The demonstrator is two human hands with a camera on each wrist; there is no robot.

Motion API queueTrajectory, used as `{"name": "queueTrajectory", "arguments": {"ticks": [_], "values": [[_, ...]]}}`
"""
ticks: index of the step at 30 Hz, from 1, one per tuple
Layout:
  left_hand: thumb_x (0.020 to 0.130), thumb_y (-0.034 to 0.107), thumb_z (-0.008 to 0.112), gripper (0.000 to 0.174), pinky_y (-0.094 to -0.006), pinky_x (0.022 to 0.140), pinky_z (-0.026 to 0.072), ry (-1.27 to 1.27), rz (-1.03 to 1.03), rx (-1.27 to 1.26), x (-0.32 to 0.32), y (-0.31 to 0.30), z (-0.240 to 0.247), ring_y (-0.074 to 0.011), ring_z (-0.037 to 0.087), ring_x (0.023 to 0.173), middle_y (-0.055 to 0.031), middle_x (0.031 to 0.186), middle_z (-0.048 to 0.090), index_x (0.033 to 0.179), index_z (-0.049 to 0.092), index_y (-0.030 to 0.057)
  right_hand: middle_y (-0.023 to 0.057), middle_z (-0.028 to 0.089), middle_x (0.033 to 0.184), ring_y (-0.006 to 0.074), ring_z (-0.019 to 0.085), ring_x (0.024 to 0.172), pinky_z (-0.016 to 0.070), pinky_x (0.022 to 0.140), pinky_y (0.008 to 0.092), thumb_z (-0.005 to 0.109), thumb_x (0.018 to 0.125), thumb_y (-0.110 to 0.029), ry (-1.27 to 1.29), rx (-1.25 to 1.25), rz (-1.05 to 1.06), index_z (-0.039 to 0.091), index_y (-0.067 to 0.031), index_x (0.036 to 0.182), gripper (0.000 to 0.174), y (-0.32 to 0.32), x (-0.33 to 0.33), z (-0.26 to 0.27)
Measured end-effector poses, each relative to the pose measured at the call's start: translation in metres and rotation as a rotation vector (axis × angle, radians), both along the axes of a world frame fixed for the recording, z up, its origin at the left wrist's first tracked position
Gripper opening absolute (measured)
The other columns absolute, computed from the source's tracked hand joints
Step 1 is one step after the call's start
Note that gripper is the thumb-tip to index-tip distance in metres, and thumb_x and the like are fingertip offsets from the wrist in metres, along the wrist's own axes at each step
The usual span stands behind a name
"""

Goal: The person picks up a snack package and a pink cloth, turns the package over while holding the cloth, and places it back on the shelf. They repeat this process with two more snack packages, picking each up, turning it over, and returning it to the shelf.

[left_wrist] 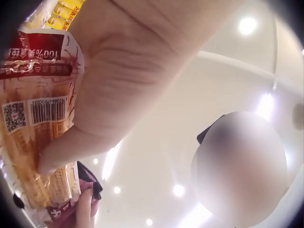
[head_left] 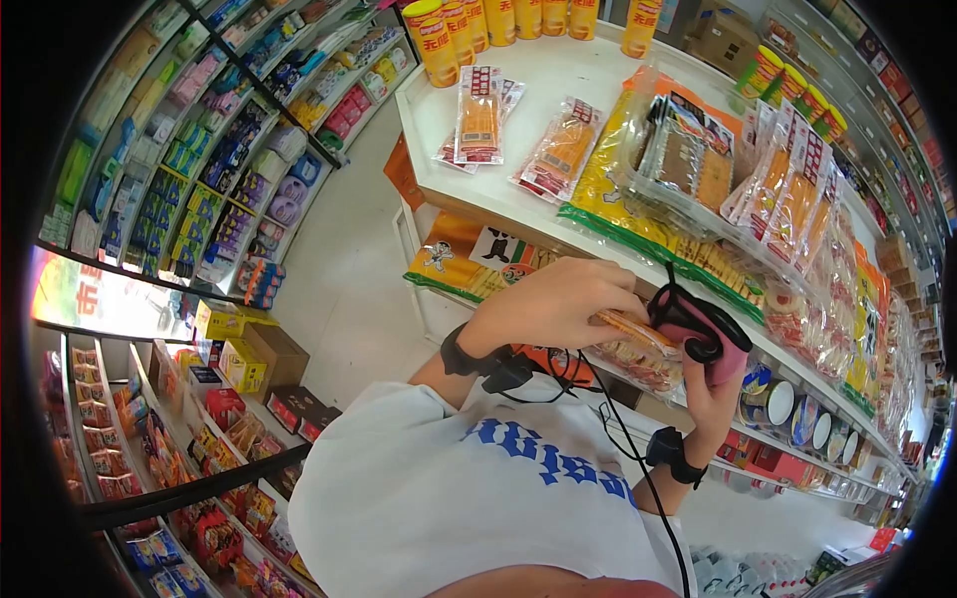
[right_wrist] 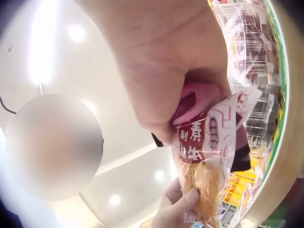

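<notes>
My left hand (head_left: 563,299) grips a clear-and-red packet of orange-brown snack sticks (head_left: 638,332), held in front of the display stand. In the left wrist view, its thumb lies across the packet's barcode side (left_wrist: 47,111). My right hand (head_left: 710,384) holds a bunched pink cloth with black edging (head_left: 733,349) at the packet's other end. The right wrist view shows that pink cloth (right_wrist: 199,97) tucked under the fingers, right against the packet's printed red end (right_wrist: 194,137). Left fingers (right_wrist: 183,206) pinch the packet's lower part there.
A white display stand (head_left: 439,130) carries similar packets (head_left: 480,120), a clear plastic tray (head_left: 638,179) of packets and yellow canisters (head_left: 431,45). Bagged snacks (head_left: 469,254) fill its lower shelf. Stocked shelves (head_left: 189,169) line the left. Cables (head_left: 638,448) hang between the wrists.
</notes>
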State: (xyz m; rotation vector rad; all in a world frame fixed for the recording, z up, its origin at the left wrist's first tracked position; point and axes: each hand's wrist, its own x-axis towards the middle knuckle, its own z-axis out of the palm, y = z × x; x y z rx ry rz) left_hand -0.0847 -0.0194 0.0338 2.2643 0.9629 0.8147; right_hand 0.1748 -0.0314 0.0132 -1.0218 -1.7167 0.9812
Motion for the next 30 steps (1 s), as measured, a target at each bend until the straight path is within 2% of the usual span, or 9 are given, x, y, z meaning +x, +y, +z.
{"name": "queueTrajectory", "arguments": {"ticks": [3, 6, 7, 11, 15, 19, 22, 23, 30], "values": [[0.081, 0.017, 0.074, 0.028, -0.0358, 0.074, 0.0504, -0.056, 0.001, -0.086, -0.018, -0.004, -0.006, -0.0261, 0.062, 0.085, -0.0069, 0.088, 0.060, 0.108, 0.071, 0.0084, 0.0096, 0.063, 0.114, 0.0168, 0.060, 0.099, 0.0462, 0.089, 0.0285, 0.071, 0.086, -0.006, -0.129, -0.062, 0.050, 0.062, 0.0010, 0.115, 0.031, 0.000, -0.001, 0.001], [0.083, 0.019, 0.074, 0.028, -0.0346, 0.073, 0.0502, -0.110, -0.020, -0.201, -0.034, -0.008, -0.008, -0.0268, 0.062, 0.083, -0.0083, 0.088, 0.060, 0.107, 0.071, 0.0061, 0.0086, 0.065, 0.105, 0.0166, 0.061, 0.096, 0.0461, 0.088, 0.0279, 0.074, 0.080, -0.003, -0.286, -0.024, -0.008, 0.063, 0.0010, 0.113, 0.035, -0.001, -0.011, 0.011], [0.083, 0.019, 0.074, 0.027, -0.0344, 0.072, 0.0502, -0.137, -0.029, -0.221, -0.038, -0.009, -0.011, -0.0270, 0.062, 0.083, -0.0089, 0.088, 0.060, 0.107, 0.070, 0.0051, 0.0063, 0.065, 0.096, 0.0154, 0.062, 0.090, 0.0474, 0.084, 0.0272, 0.076, 0.074, 0.000, -0.321, 0.108, -0.064, 0.064, 0.0003, 0.111, 0.039, -0.001, -0.012, 0.002], [0.085, 0.021, 0.073, 0.027, -0.0341, 0.071, 0.0501, -0.197, -0.058, -0.208, -0.053, -0.014, -0.022, -0.0277, 0.062, 0.081, -0.0103, 0.089, 0.061, 0.104, 0.069, 0.0016, 0.0046, 0.066, 0.093, 0.0126, 0.062, 0.079, 0.0492, 0.076, 0.0250, 0.079, 0.068, 0.000, -0.246, 0.057, -0.096, 0.067, -0.0020, 0.106, 0.040, -0.001, -0.014, -0.012], [0.085, 0.021, 0.072, 0.027, -0.0339, 0.072, 0.0501, -0.243, -0.074, -0.206, -0.073, -0.015, -0.032, -0.0276, 0.063, 0.082, -0.0101, 0.091, 0.062, 0.102, 0.069, 0.0006, 0.0050, 0.067, 0.093, 0.0104, 0.065, 0.079, 0.0509, 0.073, 0.0248, 0.078, 0.066, 0.000, -0.319, -0.035, -0.015, 0.066, 0.0003, 0.105, 0.040, 0.000, -0.032, 0.005], [0.085, 0.021, 0.072, 0.027, -0.0336, 0.072, 0.0502, -0.254, -0.088, -0.260, -0.102, -0.018, -0.035, -0.0270, 0.063, 0.083, -0.0097, 0.091, 0.063, 0.103, 0.069, 0.0011, 0.0060, 0.064, 0.095, 0.0118, 0.064, 0.078, 0.0515, 0.069, 0.0247, 0.078, 0.063, -0.002, -0.288, 0.019, -0.065, 0.065, 0.0006, 0.105, 0.044, 0.006, -0.023, -0.009], [0.085, 0.021, 0.072, 0.027, -0.0335, 0.072, 0.0502, -0.297, -0.094, -0.285, -0.117, -0.016, -0.042, -0.0267, 0.063, 0.083, -0.0095, 0.091, 0.064, 0.103, 0.069, 0.0012, 0.0050, 0.069, 0.083, 0.0132, 0.067, 0.067, 0.0516, 0.066, 0.0258, 0.088, 0.060, -0.012, -0.263, 0.089, -0.159, 0.073, -0.0018, 0.093, 0.037, 0.006, -0.046, 0.002], [0.085, 0.020, 0.072, 0.026, -0.0334, 0.072, 0.0501, -0.321, -0.097, -0.289, -0.121, -0.015, -0.046, -0.0267, 0.063, 0.083, -0.0093, 0.091, 0.064, 0.103, 0.069, 0.0012, 0.0061, 0.069, 0.086, 0.0141, 0.067, 0.068, 0.0521, 0.066, 0.0257, 0.088, 0.061, -0.013, -0.332, 0.118, -0.155, 0.073, -0.0015, 0.093, 0.037, 0.007, -0.044, -0.002], [0.083, 0.019, 0.074, 0.026, -0.0339, 0.072, 0.0494, -0.416, -0.167, -0.317, -0.142, 0.004, -0.071, -0.0252, 0.062, 0.081, -0.0089, 0.088, 0.063, 0.100, 0.068, 0.0007, 0.0084, 0.066, 0.100, 0.0137, 0.066, 0.073, 0.0526, 0.066, 0.0246, 0.086, 0.065, -0.009, -0.276, 0.009, -0.185, 0.070, 0.0016, 0.099, 0.039, 0.005, -0.054, -0.008]]}}
